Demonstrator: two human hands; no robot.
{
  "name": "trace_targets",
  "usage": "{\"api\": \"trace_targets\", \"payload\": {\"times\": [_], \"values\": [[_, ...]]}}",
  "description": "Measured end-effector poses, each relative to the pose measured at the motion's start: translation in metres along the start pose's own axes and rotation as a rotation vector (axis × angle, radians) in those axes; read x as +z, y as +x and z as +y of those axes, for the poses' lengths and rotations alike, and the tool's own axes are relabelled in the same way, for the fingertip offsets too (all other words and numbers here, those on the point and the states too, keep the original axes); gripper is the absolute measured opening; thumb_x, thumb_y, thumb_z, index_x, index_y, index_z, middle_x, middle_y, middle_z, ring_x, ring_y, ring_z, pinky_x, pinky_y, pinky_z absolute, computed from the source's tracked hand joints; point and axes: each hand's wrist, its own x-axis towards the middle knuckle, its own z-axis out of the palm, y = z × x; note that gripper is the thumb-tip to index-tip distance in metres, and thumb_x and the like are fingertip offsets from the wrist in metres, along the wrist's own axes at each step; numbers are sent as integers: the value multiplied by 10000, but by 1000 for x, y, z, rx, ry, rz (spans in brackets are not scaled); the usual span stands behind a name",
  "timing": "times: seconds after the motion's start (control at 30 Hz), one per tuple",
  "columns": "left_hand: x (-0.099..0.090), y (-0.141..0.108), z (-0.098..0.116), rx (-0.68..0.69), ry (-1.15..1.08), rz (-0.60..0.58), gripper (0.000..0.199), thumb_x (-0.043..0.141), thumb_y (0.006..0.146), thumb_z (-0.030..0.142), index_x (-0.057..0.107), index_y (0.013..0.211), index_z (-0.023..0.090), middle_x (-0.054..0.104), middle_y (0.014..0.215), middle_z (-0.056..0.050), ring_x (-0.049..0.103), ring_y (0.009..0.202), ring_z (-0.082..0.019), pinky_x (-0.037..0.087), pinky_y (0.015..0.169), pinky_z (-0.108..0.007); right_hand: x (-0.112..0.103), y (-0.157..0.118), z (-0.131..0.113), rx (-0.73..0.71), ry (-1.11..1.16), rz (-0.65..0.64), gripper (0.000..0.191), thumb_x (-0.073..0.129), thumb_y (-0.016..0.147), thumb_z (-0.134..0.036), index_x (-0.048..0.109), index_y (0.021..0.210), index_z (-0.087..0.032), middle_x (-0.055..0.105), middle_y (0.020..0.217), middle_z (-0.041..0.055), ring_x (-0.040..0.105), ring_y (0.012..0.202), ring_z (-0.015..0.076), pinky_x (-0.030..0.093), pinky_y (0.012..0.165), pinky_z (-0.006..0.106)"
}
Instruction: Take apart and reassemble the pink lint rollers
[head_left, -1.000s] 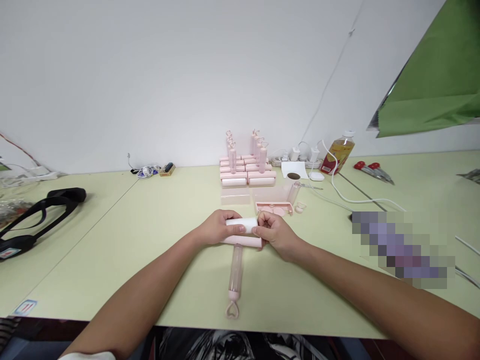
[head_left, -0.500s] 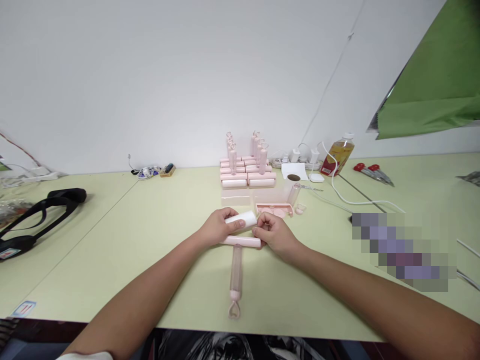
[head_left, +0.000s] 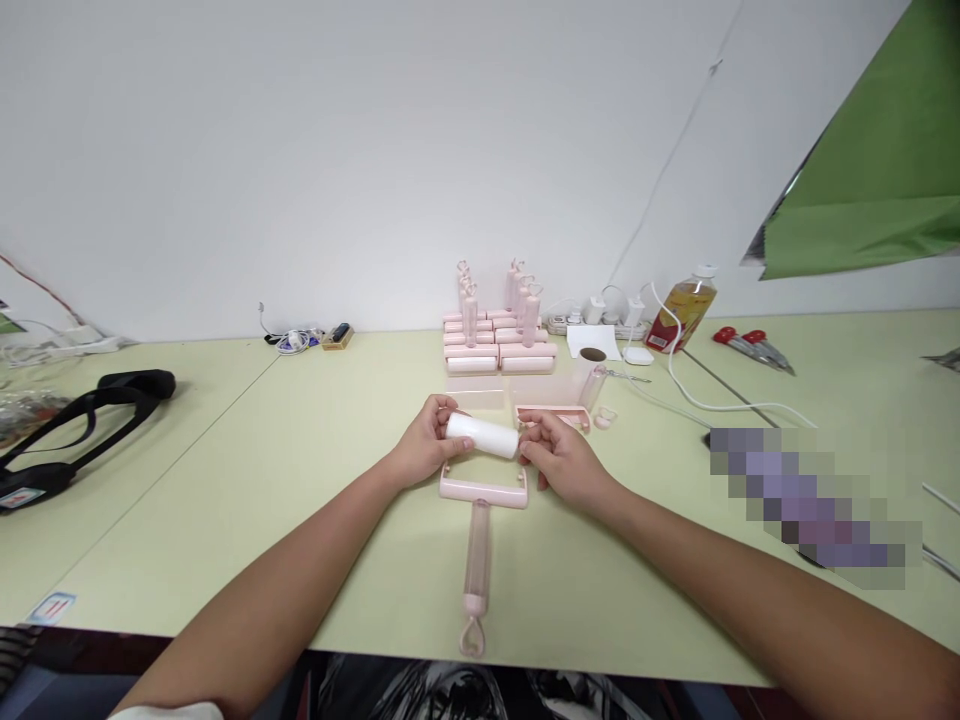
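Note:
A white roll (head_left: 482,435) is held just above the table, tilted slightly down to the right. My left hand (head_left: 433,442) grips its left end, thumb in front. At its right end is my right hand (head_left: 553,452), fingers bent and pinched near the edge; what they hold, if anything, is too small to make out. Below the roll lies a pink frame (head_left: 484,493) with two short arms pointing away from me. Its clear pink handle (head_left: 478,560) points toward me and ends in a heart-shaped loop (head_left: 472,637).
Behind stand several assembled pink rollers (head_left: 527,352). Nearer are an open pink case (head_left: 555,411), a small pink part (head_left: 604,418) and a clear pink handle (head_left: 592,388). Right: a bottle (head_left: 682,308), cables and red-capped tubes (head_left: 742,345). Left: a black strap frame (head_left: 82,440).
The white roll has tilted so its right end is lower. The pink frame's arms now show, and my right hand has moved off the frame's right end.

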Motion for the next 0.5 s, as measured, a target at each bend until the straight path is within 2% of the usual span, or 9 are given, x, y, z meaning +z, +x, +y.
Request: {"api": "trace_targets", "payload": {"times": [0.17, 0.5], "values": [[-1, 2, -2, 26, -66, 33, 546, 835, 629, 268, 394, 945, 209, 584, 866, 34, 581, 742, -92, 485, 667, -215, -3, 2, -1, 19, -17, -38, 468, 573, 801, -317, 527, 1241, -162, 609, 749, 22, 600, 671, 168, 473, 374, 206], [-2, 1, -1, 40, -101, 33, 559, 847, 613, 249, 382, 920, 204, 588, 757, 67, 598, 662, -84, 502, 636, -219, -6, 4, -2, 28, 43, -131, 390, 633, 780, -345, 577, 1119, -160, 641, 758, 28, 640, 683, 171, 481, 383, 196]]}}
